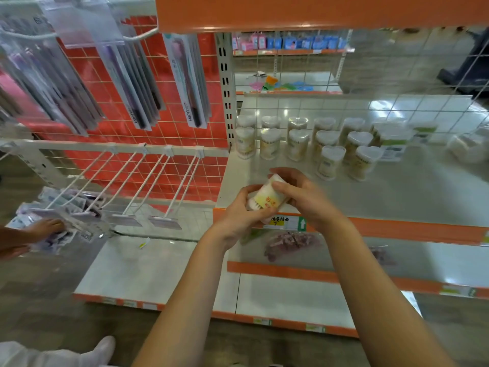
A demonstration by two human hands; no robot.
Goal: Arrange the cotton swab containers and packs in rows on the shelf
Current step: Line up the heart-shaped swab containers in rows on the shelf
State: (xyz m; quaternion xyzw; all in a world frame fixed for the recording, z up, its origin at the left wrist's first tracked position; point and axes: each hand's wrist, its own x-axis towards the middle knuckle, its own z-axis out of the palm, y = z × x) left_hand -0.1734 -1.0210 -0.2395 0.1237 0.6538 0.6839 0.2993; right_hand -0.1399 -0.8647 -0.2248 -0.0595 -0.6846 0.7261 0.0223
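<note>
Swab container (pixel 267 198) tilted between left hand (pixel 242 215) and right hand (pixel 304 200) grip.

The cotton swab container (pixel 267 198) is mostly hidden by the two hands gripping it: the left hand (pixel 239 214) covers its lower end, the right hand (pixel 304 200) its far side, and its printed label is too blurred to read. On the shelf (pixel 412 192), the green-labelled packs (pixel 394 144) and a clear bag (pixel 465 147) at the right are smeared by blur. Another person's hand (pixel 43 227) is cut off by the left edge.
</note>
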